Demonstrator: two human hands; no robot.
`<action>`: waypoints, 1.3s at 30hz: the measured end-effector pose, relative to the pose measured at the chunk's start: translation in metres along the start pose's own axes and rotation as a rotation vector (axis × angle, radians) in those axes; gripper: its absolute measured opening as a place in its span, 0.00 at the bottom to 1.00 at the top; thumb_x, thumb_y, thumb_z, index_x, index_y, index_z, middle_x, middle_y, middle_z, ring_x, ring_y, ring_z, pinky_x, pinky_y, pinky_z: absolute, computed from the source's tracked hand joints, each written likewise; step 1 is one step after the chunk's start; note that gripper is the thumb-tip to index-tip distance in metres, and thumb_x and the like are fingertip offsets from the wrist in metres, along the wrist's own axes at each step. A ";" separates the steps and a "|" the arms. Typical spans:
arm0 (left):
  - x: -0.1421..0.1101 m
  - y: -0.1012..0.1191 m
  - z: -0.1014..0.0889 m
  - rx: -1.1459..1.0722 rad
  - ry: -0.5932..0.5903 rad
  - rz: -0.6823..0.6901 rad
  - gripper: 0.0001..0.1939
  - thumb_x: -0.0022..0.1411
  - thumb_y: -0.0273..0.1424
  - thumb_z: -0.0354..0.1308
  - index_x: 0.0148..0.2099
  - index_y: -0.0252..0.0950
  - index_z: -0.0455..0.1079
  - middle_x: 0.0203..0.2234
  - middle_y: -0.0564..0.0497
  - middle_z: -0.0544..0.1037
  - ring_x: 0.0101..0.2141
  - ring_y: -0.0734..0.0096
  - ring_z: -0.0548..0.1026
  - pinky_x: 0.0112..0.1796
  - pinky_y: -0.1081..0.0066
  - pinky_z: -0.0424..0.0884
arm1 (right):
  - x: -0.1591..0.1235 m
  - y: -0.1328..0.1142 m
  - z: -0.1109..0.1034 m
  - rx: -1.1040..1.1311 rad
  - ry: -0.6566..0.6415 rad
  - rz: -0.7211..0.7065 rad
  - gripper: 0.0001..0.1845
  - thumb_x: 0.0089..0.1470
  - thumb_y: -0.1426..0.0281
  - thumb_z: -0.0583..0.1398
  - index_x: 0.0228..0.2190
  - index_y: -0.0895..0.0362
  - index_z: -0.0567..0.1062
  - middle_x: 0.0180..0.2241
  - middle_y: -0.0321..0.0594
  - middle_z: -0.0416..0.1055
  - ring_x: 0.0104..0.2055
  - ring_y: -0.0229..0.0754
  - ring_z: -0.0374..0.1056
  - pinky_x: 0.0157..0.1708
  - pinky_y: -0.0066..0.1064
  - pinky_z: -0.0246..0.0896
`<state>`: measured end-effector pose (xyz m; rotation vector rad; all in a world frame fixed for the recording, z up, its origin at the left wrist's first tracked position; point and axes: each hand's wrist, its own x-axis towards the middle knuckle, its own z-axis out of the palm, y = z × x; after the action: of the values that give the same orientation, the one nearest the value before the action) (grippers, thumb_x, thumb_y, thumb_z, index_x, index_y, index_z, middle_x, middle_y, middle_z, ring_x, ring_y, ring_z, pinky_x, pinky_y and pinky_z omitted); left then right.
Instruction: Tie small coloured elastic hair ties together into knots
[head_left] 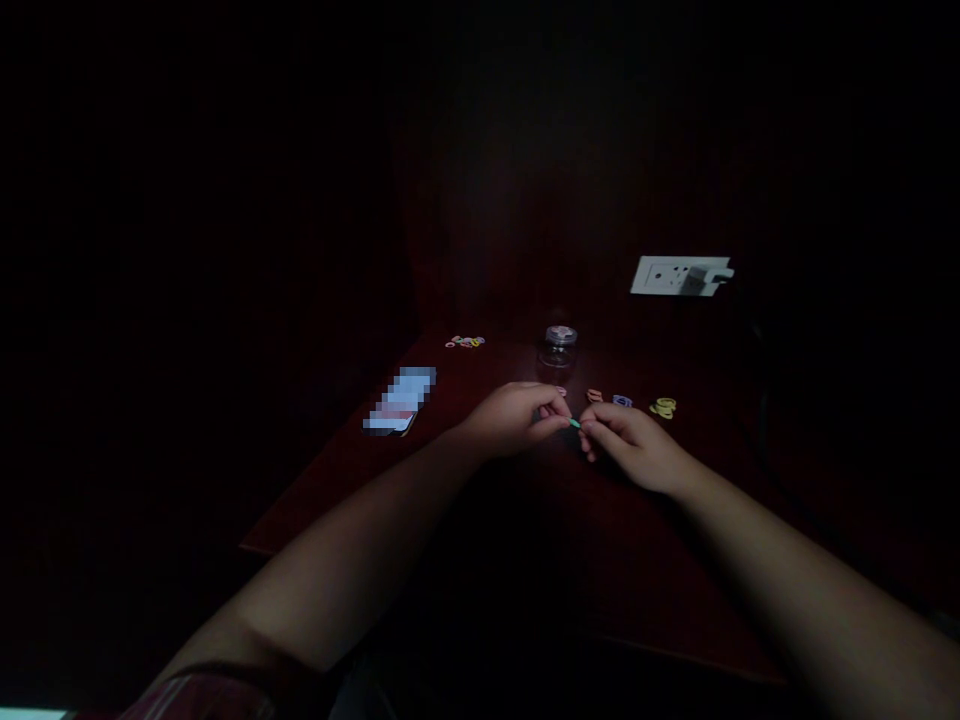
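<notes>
A small green hair tie (575,423) is stretched between my two hands over the table. My left hand (516,418) pinches its left end between thumb and fingers. On the other end, the thumb and fingertips of my right hand (639,446) are closed. Just beyond my hands lie small piles of hair ties: orange ones (595,397), purple ones (622,401) and yellow ones (664,408). A pink hair tie (561,391) is partly hidden behind my left hand. Behind it stands a clear jar (556,362) with its lid on.
A phone (401,400) with a lit screen lies near the left edge of the dark red table (315,510). Mixed hair ties (466,342) sit at the back left. On the wall is a white socket plate (660,275) with a plugged-in charger (701,281). The surroundings are very dark.
</notes>
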<state>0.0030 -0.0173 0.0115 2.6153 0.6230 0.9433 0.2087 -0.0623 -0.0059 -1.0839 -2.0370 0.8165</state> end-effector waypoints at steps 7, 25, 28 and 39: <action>0.000 0.001 0.000 -0.041 0.000 -0.018 0.05 0.60 0.30 0.57 0.38 0.34 0.72 0.31 0.51 0.76 0.31 0.76 0.73 0.34 0.76 0.67 | 0.000 -0.001 0.000 0.026 -0.009 0.034 0.17 0.61 0.59 0.50 0.27 0.56 0.68 0.24 0.37 0.68 0.25 0.38 0.66 0.27 0.31 0.63; 0.000 0.007 -0.001 -0.054 -0.038 -0.084 0.07 0.59 0.32 0.58 0.36 0.33 0.73 0.29 0.51 0.76 0.29 0.76 0.71 0.32 0.76 0.66 | -0.002 -0.005 -0.002 -0.169 0.076 -0.123 0.12 0.60 0.62 0.54 0.31 0.56 0.71 0.25 0.37 0.67 0.28 0.38 0.62 0.29 0.30 0.59; 0.000 0.006 -0.001 -0.053 -0.026 -0.066 0.06 0.59 0.31 0.58 0.36 0.33 0.73 0.29 0.52 0.76 0.29 0.77 0.71 0.33 0.76 0.67 | -0.002 -0.005 -0.003 -0.155 0.061 -0.080 0.14 0.60 0.61 0.52 0.30 0.57 0.71 0.25 0.37 0.69 0.27 0.39 0.65 0.28 0.30 0.60; -0.001 0.008 0.000 -0.079 -0.006 -0.041 0.05 0.58 0.30 0.59 0.36 0.34 0.73 0.29 0.52 0.77 0.30 0.77 0.72 0.33 0.76 0.68 | -0.001 -0.008 0.000 -0.100 0.026 0.020 0.23 0.62 0.57 0.48 0.25 0.57 0.71 0.19 0.36 0.69 0.21 0.37 0.64 0.25 0.29 0.60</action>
<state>0.0046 -0.0248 0.0145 2.5255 0.6222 0.9283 0.2060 -0.0667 0.0003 -1.1653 -2.0667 0.7130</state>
